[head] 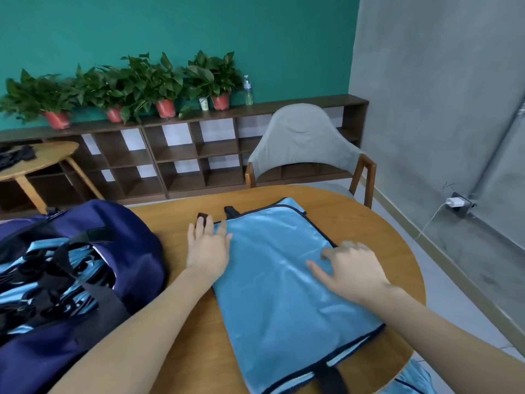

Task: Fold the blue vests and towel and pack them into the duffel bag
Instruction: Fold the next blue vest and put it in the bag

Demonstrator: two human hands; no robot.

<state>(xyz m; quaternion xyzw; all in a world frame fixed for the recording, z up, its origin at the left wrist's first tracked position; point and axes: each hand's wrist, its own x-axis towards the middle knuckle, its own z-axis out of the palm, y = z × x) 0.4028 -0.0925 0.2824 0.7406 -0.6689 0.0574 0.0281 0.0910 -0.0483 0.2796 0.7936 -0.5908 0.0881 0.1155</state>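
A light blue vest (284, 294) with dark trim lies flat on the round wooden table (377, 245), folded into a long rectangle. My left hand (208, 245) lies flat with straight fingers on the vest's far left edge, partly on the table. Spread fingers of my right hand (349, 268) press on the vest's right side. To the left stands the open navy duffel bag (93, 223), with blue and black fabric (51, 282) inside it. More light blue fabric (412, 379) shows at the bottom right, below the table edge.
A grey-backed wooden chair (306, 146) stands behind the table. A low shelf (181, 155) with potted plants (164, 81) and a bottle (248, 91) lines the green wall. A small round side table (37, 160) is at far left. A charger (454, 201) hangs from a socket in the grey wall.
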